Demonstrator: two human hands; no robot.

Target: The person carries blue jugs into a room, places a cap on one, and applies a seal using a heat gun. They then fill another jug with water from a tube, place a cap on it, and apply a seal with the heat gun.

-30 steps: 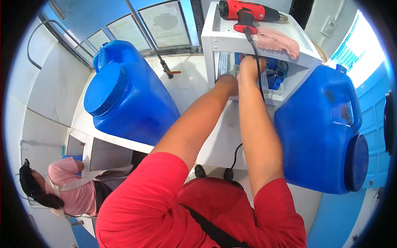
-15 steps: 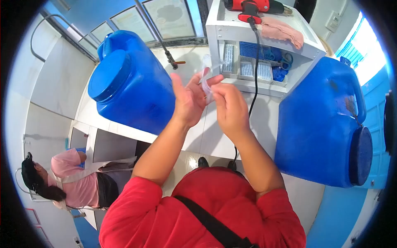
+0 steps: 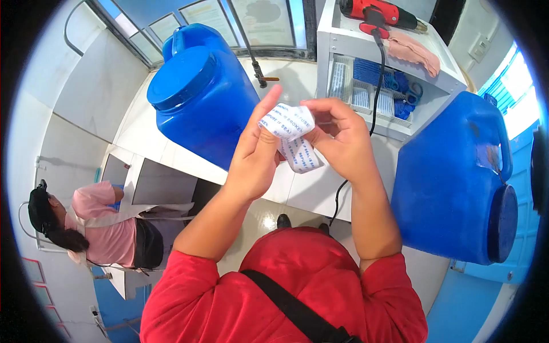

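Both hands are raised over the white counter, with a white seal band (image 3: 298, 150) between them. Blue print on the band reads "refuse if seal is broken"; it looks like thin film, partly folded over at the top. My left hand (image 3: 256, 151) grips its left side, with one finger pointing up. At its upper right, my right hand (image 3: 341, 137) pinches the edge between thumb and fingers. To the left stands a blue jerrycan (image 3: 214, 108) with a wide screw lid (image 3: 182, 77). Another blue jerrycan (image 3: 440, 177) stands at the right, its lid facing toward me.
A white shelf unit (image 3: 394, 130) at the back carries a red heat gun (image 3: 380, 14) and a pink cloth (image 3: 414, 52). Its black cord (image 3: 377, 80) hangs down to the counter. Behind stands a tap (image 3: 263, 79). Another person (image 3: 106, 226) works at the left.
The seal band was a blurred narrow strip and now shows its printed face, spread wider. My right hand has come up and round its edge. The view has shifted slightly.
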